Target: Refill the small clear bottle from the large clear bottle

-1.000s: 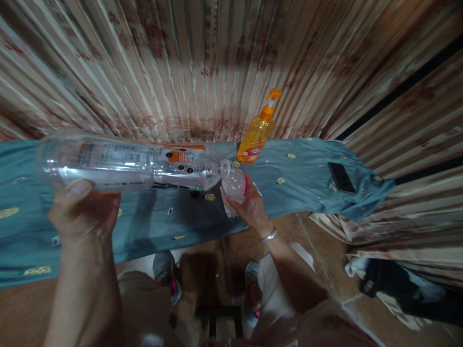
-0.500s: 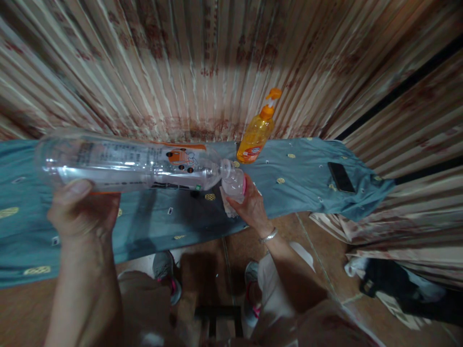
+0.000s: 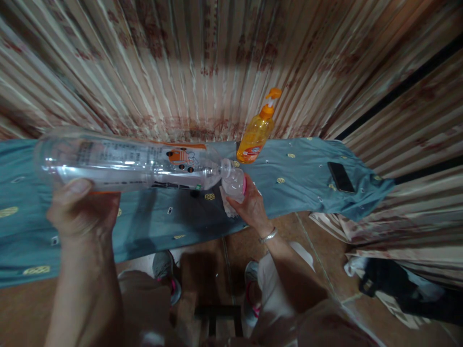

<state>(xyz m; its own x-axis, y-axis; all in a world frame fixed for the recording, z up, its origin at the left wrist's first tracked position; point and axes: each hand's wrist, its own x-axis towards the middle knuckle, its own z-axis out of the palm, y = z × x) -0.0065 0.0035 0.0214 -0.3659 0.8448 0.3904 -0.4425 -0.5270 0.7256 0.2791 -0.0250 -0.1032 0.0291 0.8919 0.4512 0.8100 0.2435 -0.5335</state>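
Lying nearly level in the air, a large clear plastic bottle (image 3: pixel 137 164) with an orange picture label points its neck to the right. My left hand (image 3: pixel 81 209) is closed around its base end, thumb on the near side. A small clear bottle (image 3: pixel 233 184) with pink at its far end is tilted in my right hand (image 3: pixel 251 205), whose fingers are closed on it. The mouths of the two bottles meet or nearly meet; I cannot tell whether liquid passes between them. Something pale, perhaps cloth or tissue, shows beneath the small bottle.
An orange pump bottle (image 3: pixel 255 135) stands on the teal cloth (image 3: pixel 289 193) behind my right hand. A black phone (image 3: pixel 340 177) lies farther right. Pleated curtains (image 3: pixel 181 67) hang behind and at the right. Below are a tiled floor, my shoes and a dark bag (image 3: pixel 394 279).
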